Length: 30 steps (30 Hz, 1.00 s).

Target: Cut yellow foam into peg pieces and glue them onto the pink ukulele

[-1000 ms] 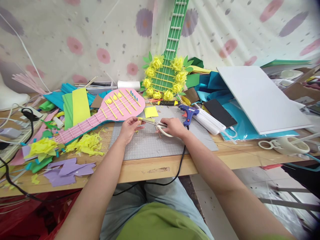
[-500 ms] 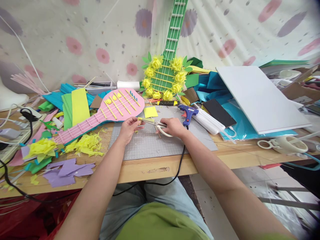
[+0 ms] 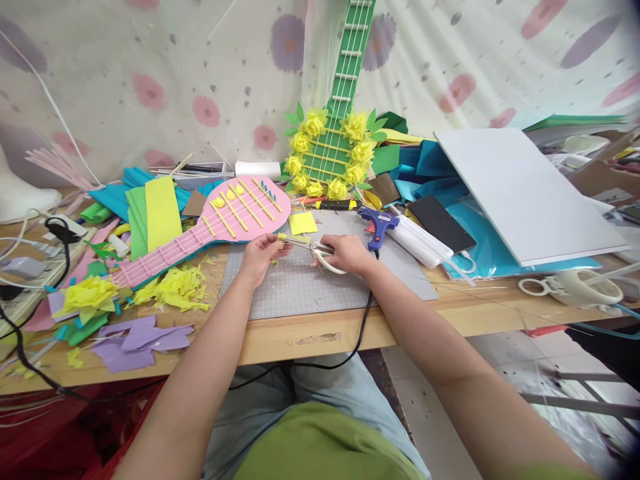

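Observation:
Above the grey cutting mat, my right hand is wrapped round the white handles of a pair of scissors. The blades point left, at a small yellow piece pinched in the fingertips of my left hand. A yellow paper square lies on the mat just behind the blades. Left of my hands lies a pink paper guitar with yellow strips. A green guitar ringed with yellow flowers stands behind.
A blue glue gun with a black cord sits right of my right hand, beside wrapped white sticks. Farther right are a black phone and a white board. Yellow scraps and purple scraps lie left.
The view has shifted slightly. Both hands stay in nearly the same place, still holding the scissors and the small yellow piece.

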Available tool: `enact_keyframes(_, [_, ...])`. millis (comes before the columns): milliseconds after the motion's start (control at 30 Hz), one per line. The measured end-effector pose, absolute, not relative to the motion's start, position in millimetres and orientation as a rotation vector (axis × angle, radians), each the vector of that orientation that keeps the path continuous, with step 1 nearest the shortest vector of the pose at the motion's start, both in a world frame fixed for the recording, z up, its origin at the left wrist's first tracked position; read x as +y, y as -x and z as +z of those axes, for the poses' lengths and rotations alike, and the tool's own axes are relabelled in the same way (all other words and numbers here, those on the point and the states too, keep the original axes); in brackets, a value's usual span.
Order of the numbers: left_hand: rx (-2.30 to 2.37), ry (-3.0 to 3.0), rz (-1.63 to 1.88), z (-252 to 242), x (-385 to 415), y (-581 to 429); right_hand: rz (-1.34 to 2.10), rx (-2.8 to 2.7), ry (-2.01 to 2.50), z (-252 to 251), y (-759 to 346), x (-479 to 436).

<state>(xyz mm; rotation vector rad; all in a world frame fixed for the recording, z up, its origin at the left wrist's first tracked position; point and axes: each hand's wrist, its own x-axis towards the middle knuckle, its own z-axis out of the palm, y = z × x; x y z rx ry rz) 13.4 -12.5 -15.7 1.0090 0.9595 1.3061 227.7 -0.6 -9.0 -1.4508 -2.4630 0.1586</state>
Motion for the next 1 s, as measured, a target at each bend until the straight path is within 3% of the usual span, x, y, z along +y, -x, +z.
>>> enact_keyframes(1000, [0.970, -1.010, 1.304, -16.6, -12.1, -14.8, 0.161, -2.462, 1.473, -5.3, -227.6, -1.6])
